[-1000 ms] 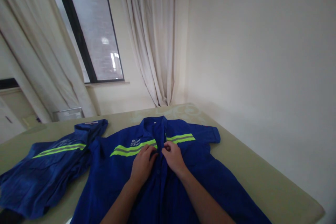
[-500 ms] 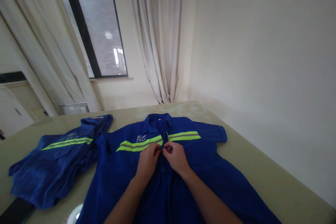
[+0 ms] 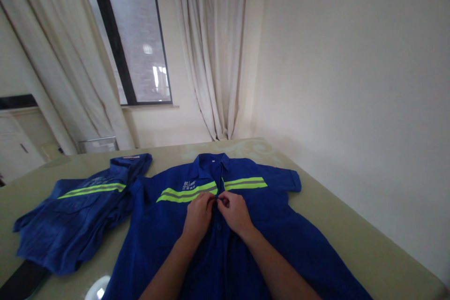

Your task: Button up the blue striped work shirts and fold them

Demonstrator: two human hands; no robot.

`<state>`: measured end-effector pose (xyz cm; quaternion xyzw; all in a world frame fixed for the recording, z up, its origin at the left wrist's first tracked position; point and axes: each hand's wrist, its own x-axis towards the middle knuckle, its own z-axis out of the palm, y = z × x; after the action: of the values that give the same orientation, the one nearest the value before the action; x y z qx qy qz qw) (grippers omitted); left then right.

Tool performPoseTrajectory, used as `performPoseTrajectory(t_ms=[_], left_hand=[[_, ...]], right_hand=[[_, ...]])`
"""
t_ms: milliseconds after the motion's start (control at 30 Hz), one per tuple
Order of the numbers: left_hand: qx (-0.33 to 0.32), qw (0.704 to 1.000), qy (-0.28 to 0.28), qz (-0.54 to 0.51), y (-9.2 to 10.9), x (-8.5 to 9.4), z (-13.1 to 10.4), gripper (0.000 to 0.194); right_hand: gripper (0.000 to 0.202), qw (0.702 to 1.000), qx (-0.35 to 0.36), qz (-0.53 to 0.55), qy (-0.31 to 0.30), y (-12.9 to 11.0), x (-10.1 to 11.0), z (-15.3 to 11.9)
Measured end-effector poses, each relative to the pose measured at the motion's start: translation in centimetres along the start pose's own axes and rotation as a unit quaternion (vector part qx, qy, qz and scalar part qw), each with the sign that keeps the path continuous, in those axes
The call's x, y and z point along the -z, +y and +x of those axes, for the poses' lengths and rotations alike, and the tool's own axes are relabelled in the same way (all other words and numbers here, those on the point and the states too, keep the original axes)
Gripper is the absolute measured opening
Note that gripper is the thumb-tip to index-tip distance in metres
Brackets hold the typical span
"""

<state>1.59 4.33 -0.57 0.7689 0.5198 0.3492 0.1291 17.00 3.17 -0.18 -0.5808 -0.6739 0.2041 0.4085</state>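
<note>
A blue short-sleeved shirt (image 3: 281, 215) with yellow-green and grey stripes lies spread on the table, its collar away from me. My left hand (image 3: 199, 215) pinches the left side of its front opening, just below the stripe. Close beside it, my right hand (image 3: 235, 211) pinches the other edge of the opening, fingertips nearly touching those of my left. Whatever small part of the placket sits between the fingertips is hidden. A button shows on the front below my hands. The collar is parted at the top.
A second blue striped shirt (image 3: 80, 220) lies crumpled at the left. Under its near edge is a dark flat object (image 3: 24, 281), with a white round object (image 3: 98, 288) nearby. The pale green table (image 3: 337, 225) meets a wall at the right; curtains (image 3: 214, 56) hang behind.
The view has shifted slightly. Both hands stay pinched at the same place on the shirt front, with only slight finger movement.
</note>
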Motion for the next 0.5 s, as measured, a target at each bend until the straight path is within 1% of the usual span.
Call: performPoseTrajectory(t_ms=[67, 133, 200, 267, 333, 400, 500], left_hand=[[0.003, 1.000, 0.003, -0.008, -0.08, -0.01, 0.06, 0.021], [0.004, 1.000, 0.004, -0.021, -0.11, 0.05, 0.15, 0.022], [0.003, 0.999, 0.004, -0.038, -0.12, 0.13, 0.26, 0.023], [0.002, 0.999, 0.003, -0.054, -0.14, 0.19, 0.37, 0.024], [0.003, 0.998, 0.001, -0.068, -0.19, 0.22, 0.43, 0.024], [0.005, 0.997, -0.002, -0.080, -0.24, 0.22, 0.45, 0.025], [0.016, 0.995, -0.007, -0.098, -0.26, 0.25, 0.48, 0.024]], right_hand=[[0.017, 1.000, 0.004, 0.011, -0.009, -0.23, 0.27, 0.02], [0.026, 0.999, 0.008, 0.030, -0.014, -0.33, 0.54, 0.19], [0.031, 0.999, -0.002, 0.050, -0.013, -0.26, 0.63, 0.43], [0.024, 0.998, -0.024, 0.055, -0.015, -0.09, 0.48, 0.64], [0.015, 0.998, -0.050, 0.038, -0.021, 0.05, 0.19, 0.78], [0.012, 0.997, -0.068, 0.013, -0.029, 0.11, -0.07, 0.86], [0.011, 0.997, -0.072, -0.012, -0.038, 0.07, -0.21, 0.87]])
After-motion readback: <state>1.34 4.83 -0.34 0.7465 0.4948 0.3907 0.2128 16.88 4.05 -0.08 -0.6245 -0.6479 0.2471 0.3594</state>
